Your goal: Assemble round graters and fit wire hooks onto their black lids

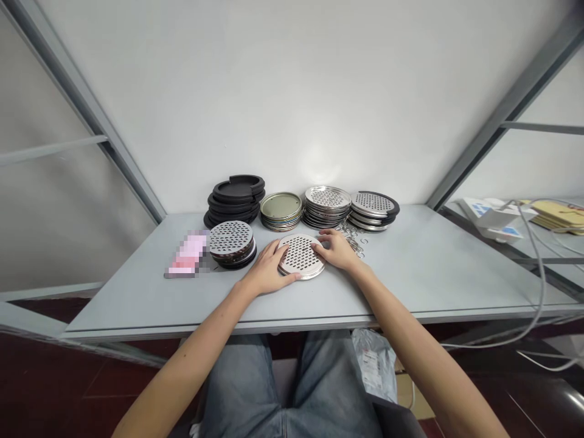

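Observation:
A round, perforated metal disc (302,254) lies on the table in front of me, with a thin layered rim along its front edge. My left hand (269,271) grips its left side, one finger over the top and another along the near rim. At the far right of the same disc, my right hand (336,249) holds the edge with fingertips on the holes. Small metal rings (353,238) lie scattered just beyond my right hand. Left of my left hand stands a short stack of perforated discs (231,238), dark underneath.
Along the wall stand black ring-shaped pieces (235,201), plain olive discs (281,207), a stack of perforated silver discs (327,199), and discs with a black rim (374,205). A blurred pink phone-like item (188,252) lies left. Metal frame posts (490,128) flank the table (438,261).

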Tool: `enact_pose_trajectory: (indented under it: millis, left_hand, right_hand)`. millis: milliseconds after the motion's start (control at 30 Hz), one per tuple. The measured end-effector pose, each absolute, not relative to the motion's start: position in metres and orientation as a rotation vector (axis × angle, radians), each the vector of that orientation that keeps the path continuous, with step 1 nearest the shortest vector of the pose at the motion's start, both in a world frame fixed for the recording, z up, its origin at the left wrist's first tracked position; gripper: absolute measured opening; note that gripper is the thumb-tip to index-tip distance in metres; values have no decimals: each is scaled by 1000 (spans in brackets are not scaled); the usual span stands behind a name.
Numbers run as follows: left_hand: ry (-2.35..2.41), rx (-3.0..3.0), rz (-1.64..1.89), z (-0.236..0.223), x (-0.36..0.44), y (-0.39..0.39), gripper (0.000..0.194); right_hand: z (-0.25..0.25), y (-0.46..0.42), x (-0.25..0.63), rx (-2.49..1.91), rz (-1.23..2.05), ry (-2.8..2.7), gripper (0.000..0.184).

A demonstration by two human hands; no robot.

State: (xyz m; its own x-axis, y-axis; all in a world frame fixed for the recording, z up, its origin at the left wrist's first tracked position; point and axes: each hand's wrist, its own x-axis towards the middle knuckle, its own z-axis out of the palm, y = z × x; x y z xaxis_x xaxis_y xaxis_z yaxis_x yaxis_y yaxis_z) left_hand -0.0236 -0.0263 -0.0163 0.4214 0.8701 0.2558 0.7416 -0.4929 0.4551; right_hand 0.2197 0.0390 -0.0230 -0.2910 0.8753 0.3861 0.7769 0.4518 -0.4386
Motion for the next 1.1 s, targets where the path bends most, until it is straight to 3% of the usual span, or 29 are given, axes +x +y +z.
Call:
enact_pose_trajectory:
  millis: [300,400,500,700,1100]
  left_hand:
    - [1422,2375,644,-20,-24,-25,86]
    - [1428,2371,641,-21,-24,-25,78]
    - [1405,2403,653,-21,-23,-25,72]
    - [1394,2389,607,-18,-20,-25,82]
    - [1463,2543,467,-18,-16,-24,80]
  right_hand:
    - [-22,36,218,-1280,195,-2066,36]
    - [-18,31,214,-1096,255,-2081,34]
    - [-15,25,207,-970,328,-2154,42]
    - [-22,20,198,-920,292,-2392,68]
    - [-29,26,199,-920,192,-2446,69]
